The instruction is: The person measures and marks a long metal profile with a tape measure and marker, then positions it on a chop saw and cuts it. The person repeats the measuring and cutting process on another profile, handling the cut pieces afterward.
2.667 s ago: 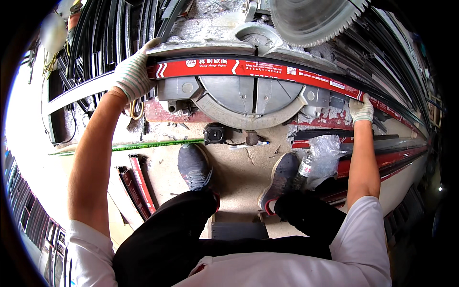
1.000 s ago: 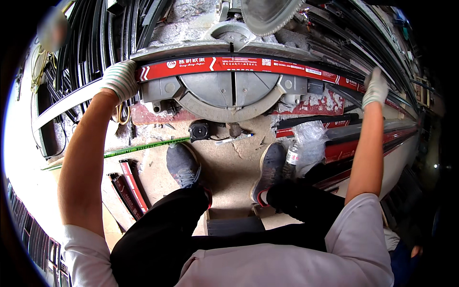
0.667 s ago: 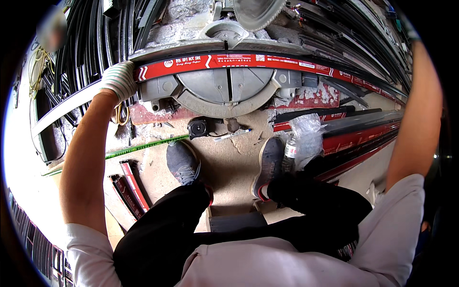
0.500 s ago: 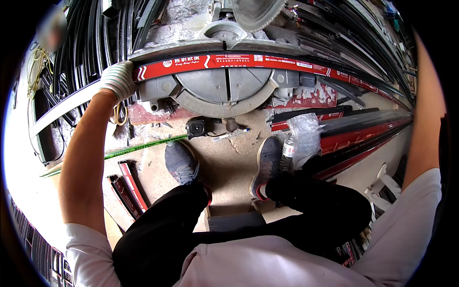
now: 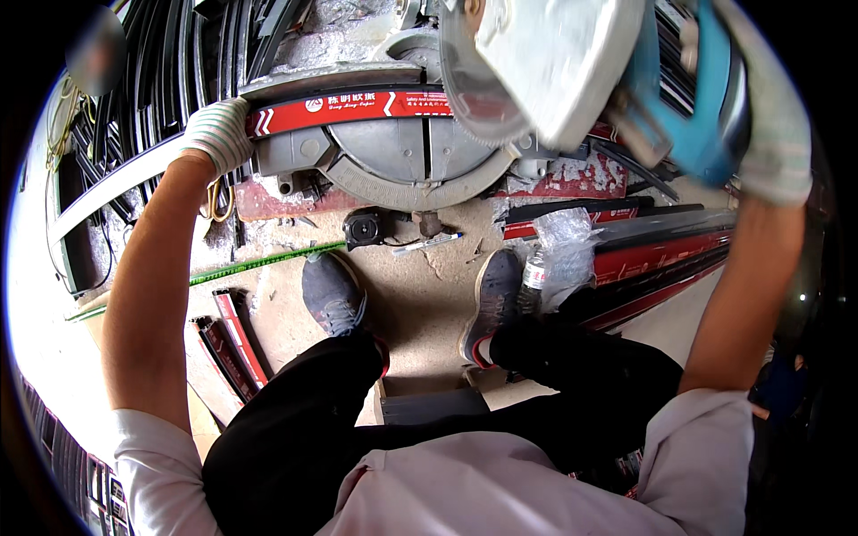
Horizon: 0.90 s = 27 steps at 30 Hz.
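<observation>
In the head view, the left hand (image 5: 217, 136) closes over the strip (image 5: 331, 109) at upper left, seemingly to steady it against the fence (image 5: 340, 82) across the base (image 5: 380, 161). At upper right, the blurred right hand (image 5: 776, 147) wraps the blue handle (image 5: 719, 134), apparently controlling the saw head (image 5: 559, 62), which hides the strip's right part. White chevrons and lettering mark the strip's red face.

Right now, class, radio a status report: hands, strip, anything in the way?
Left hand holding red-faced strip; right hand gripping blue saw handle. Strip lying across saw base. White saw guard blocking view of strip's right stretch.
</observation>
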Tool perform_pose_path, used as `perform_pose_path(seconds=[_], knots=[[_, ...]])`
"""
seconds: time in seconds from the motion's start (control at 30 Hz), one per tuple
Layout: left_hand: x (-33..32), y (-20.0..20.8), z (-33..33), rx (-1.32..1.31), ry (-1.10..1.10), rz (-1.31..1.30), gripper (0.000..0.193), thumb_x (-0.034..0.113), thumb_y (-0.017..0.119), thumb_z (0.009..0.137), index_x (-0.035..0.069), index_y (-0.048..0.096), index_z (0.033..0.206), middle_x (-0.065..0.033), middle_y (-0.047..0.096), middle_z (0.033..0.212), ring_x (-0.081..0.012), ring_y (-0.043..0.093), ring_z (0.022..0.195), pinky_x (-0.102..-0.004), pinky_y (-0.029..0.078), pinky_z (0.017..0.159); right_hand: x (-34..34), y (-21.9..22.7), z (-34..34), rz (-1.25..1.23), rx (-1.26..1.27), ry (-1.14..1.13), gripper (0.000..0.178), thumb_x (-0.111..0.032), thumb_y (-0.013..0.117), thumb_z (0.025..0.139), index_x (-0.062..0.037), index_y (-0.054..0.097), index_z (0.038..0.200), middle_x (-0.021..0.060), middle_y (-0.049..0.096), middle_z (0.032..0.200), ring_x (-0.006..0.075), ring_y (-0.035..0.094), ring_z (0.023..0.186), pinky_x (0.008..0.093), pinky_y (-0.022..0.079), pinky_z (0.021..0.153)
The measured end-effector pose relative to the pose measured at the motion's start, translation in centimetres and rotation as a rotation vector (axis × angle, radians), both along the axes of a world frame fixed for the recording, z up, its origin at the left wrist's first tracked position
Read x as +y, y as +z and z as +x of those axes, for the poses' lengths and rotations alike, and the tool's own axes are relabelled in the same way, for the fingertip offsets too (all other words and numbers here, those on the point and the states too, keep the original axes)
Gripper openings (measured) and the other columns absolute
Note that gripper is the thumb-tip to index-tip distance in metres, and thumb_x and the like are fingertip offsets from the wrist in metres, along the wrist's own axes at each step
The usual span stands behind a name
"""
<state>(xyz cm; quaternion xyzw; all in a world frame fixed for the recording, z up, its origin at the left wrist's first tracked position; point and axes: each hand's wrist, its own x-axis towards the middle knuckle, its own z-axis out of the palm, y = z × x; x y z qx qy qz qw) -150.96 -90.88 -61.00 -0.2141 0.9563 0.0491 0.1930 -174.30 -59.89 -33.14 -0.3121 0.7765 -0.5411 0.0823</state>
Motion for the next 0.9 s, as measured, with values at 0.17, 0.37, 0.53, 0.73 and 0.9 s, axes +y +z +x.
perform_pose_path(seconds=[0.17, 0.37, 0.53, 0.73, 0.9], knots=[[-0.5, -0.8, 0.6, -0.003, -0.018, -0.022, 0.029, 0.015, 0.07, 0.079, 0.003, 0.071, 0.105, -0.0222, 0.074, 0.1, -0.0385, 0.072, 0.097, -0.0452, 0.058, 0.086, 5.5, -3.7, 3.6, 0.359, 0.278, -0.058, 0.05, -0.034, 0.055, 0.105, -0.0024, 0.051, 0.144, 0.0096, 0.07, 0.105, 0.0112, 0.069, 0.081, 0.026, 0.061, 0.074], [-0.8, -1.3, 0.8, 0.043, -0.028, -0.024, 0.03, 0.018, 0.072, 0.078, 0.004, 0.071, 0.104, -0.0208, 0.074, 0.099, -0.0386, 0.072, 0.095, -0.0443, 0.059, 0.084, 8.0, -7.5, 4.6, 0.194, 0.294, -0.03, 0.069, -0.045, 0.068, 0.098, -0.0005, 0.043, 0.145, 0.0114, 0.07, 0.098, 0.0166, 0.07, 0.069, 0.0318, 0.063, 0.073], [-0.3, -0.9, 0.8, 0.062, -0.015, -0.027, 0.027, 0.017, 0.072, 0.078, 0.004, 0.072, 0.102, -0.0226, 0.073, 0.095, -0.0397, 0.072, 0.093, -0.044, 0.058, 0.083, 8.7, -8.4, 4.0, -0.025, 0.074, 0.024, 0.072, -0.044, 0.07, 0.097, 0.0017, 0.042, 0.145, 0.014, 0.069, 0.103, 0.0194, 0.07, 0.069, 0.0327, 0.063, 0.071], [-0.5, -0.8, 0.6, -0.02, 0.001, -0.015, 0.041, 0.011, 0.071, 0.079, 0.002, 0.07, 0.119, -0.0238, 0.073, 0.103, -0.0387, 0.071, 0.098, -0.0423, 0.058, 0.089, 9.1, -9.3, 3.8, -0.03, 0.194, 0.087, 0.072, -0.043, 0.068, 0.098, 0.0029, 0.04, 0.146, 0.0157, 0.069, 0.108, 0.021, 0.071, 0.069, 0.034, 0.063, 0.069], [-0.5, -1.1, 0.9, 0.103, -0.049, -0.037, 0.026, 0.016, 0.071, 0.08, 0.004, 0.073, 0.103, -0.0223, 0.074, 0.095, -0.0388, 0.072, 0.093, -0.0428, 0.059, 0.082, 10.0, -9.4, 2.7, -0.065, 0.188, 0.21, 0.074, -0.043, 0.067, 0.099, 0.0024, 0.036, 0.148, 0.0168, 0.069, 0.109, 0.0218, 0.071, 0.069, 0.0344, 0.063, 0.069]])
